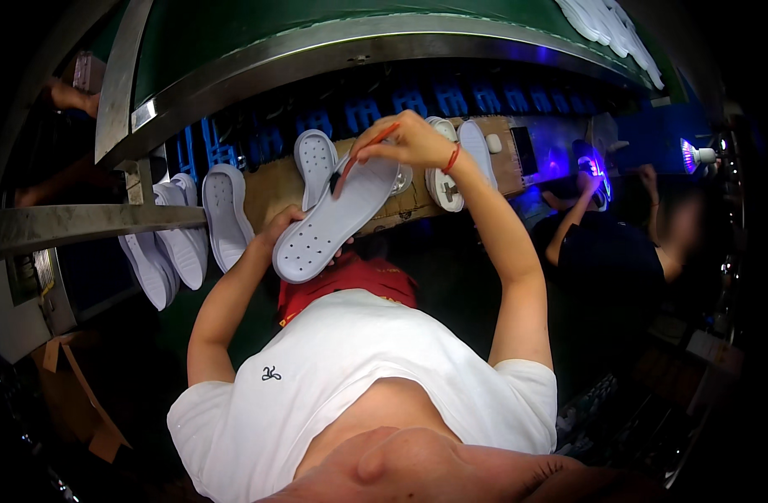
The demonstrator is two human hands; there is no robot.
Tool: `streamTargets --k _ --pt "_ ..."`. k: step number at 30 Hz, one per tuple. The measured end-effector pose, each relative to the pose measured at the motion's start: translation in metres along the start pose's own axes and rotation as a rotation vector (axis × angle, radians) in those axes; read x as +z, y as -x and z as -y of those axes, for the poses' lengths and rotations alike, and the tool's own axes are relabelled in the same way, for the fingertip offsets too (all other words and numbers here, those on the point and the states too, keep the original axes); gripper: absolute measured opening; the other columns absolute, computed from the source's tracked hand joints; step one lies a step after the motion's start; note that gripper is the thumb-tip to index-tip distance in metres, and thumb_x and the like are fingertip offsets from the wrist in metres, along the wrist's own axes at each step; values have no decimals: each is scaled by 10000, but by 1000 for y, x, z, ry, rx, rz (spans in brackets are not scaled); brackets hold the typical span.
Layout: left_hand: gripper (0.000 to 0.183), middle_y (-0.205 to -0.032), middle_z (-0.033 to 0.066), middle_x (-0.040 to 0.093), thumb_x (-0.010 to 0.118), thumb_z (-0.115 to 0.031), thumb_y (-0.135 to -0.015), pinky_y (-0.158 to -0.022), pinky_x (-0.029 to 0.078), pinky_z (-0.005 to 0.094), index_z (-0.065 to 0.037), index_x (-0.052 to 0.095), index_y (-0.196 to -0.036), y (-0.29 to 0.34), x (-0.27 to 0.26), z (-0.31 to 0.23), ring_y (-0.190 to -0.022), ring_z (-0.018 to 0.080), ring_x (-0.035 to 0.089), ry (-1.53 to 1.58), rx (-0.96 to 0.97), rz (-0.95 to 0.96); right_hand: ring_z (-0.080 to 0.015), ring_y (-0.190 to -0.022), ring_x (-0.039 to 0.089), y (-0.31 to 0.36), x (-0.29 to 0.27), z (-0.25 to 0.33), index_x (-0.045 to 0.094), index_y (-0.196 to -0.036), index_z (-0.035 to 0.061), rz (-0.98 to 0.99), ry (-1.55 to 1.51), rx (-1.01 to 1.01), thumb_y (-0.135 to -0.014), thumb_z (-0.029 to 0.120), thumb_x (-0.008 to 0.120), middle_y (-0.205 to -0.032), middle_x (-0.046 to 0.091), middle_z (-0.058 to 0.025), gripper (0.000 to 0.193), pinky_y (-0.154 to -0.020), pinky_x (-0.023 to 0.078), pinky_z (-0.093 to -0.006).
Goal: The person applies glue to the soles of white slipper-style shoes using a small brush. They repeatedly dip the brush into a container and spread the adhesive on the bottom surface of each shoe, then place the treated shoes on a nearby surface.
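My left hand (280,225) grips a white shoe sole (338,225) by its edge, thumb on the near side and fingertips showing beneath. The sole lies tilted in front of my lap, its face with small holes turned up. Above it, the fingers of my right hand (411,141) are pinched on a thin brush with a red handle (374,144). The brush's dark head is at the middle of the sole; whether it touches is hard to tell. Another holed white sole (314,161) rests just behind, on a brown board (271,189).
Several white soles (226,210) stand at left beside a metal frame (90,226). On the board to the right are a white shoe piece (445,180) and a white sole (477,151). A green belt (317,21) runs overhead. At right, a co-worker (606,251) works under blue light.
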State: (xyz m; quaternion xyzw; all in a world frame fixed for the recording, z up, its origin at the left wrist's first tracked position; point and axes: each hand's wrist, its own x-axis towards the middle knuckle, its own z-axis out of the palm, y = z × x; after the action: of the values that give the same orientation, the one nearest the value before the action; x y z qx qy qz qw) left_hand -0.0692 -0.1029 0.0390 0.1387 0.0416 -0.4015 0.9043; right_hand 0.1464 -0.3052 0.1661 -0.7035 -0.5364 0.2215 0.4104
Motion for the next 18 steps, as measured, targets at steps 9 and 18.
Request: streamTargets --k 9,18 --pt "648 -1231 254 531 395 -393 -856 -904 498 452 24 382 -1353 -13 21 4 -1044 359 596 -115 262 -189 -132 -763 662 70 -8 -26 690 -967 -24 -434 -2 293 -877 114 624 -816 702 -91 177 -683 515 -251" --pt "546 -1208 116 553 623 -120 -830 -1001 436 392 -25 417 -1327 -25 14 -11 -1150 247 532 -171 487 -219 -131 -767 662 91 39 10 695 -949 -24 -346 -272 251 -865 98 624 -810 705 -92 164 -696 508 -234"
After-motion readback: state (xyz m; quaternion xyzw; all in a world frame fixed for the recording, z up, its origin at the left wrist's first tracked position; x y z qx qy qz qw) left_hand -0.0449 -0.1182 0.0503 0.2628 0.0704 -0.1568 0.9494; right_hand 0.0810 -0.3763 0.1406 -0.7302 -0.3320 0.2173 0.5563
